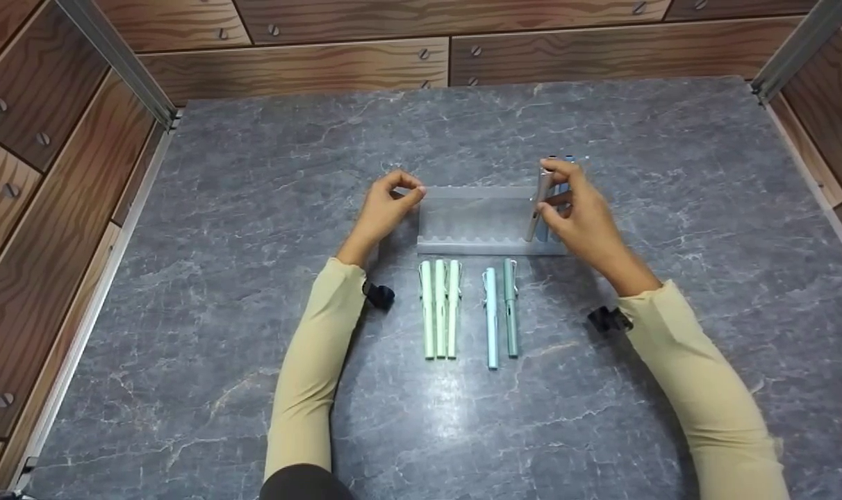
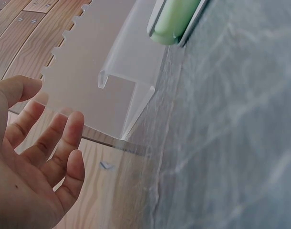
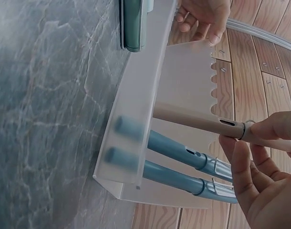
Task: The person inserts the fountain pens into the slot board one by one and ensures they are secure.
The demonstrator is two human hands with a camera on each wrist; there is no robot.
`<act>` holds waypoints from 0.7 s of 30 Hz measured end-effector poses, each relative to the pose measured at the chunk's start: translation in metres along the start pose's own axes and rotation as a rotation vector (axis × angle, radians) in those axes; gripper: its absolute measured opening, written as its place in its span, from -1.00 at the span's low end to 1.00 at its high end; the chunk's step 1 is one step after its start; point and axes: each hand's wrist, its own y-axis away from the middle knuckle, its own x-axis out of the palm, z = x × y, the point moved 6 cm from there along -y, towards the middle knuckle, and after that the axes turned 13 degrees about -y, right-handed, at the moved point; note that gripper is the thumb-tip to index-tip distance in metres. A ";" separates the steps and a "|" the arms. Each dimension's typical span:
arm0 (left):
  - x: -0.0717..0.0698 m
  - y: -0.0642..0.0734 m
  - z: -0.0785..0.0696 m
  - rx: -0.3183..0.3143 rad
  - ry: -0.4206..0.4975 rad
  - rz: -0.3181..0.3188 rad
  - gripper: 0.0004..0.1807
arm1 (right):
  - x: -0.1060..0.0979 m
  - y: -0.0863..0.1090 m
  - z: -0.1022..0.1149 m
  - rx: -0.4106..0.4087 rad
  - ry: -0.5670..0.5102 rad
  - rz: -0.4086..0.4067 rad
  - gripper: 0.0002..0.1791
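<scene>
While in right grip (image 1: 588, 219), brown pen (image 3: 193, 120).

Room behind rack (image 1: 473, 217), pens (image 1: 453, 312) in front

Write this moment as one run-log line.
Right hand: holds brown pen at rack; Left hand: pinches rack corner; Racked: two blue pens; Table: three green pens, light-blue pen, teal pen
</scene>
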 end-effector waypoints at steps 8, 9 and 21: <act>0.000 0.001 -0.001 0.010 -0.001 0.000 -0.82 | 0.002 0.001 -0.002 0.010 0.019 0.012 -0.38; 0.000 0.001 -0.001 0.011 -0.001 0.000 -0.81 | 0.003 0.001 -0.003 0.011 0.024 0.018 -0.38; 0.001 0.000 -0.002 0.011 0.003 -0.005 -0.83 | 0.005 0.001 -0.005 0.030 0.019 0.038 -0.38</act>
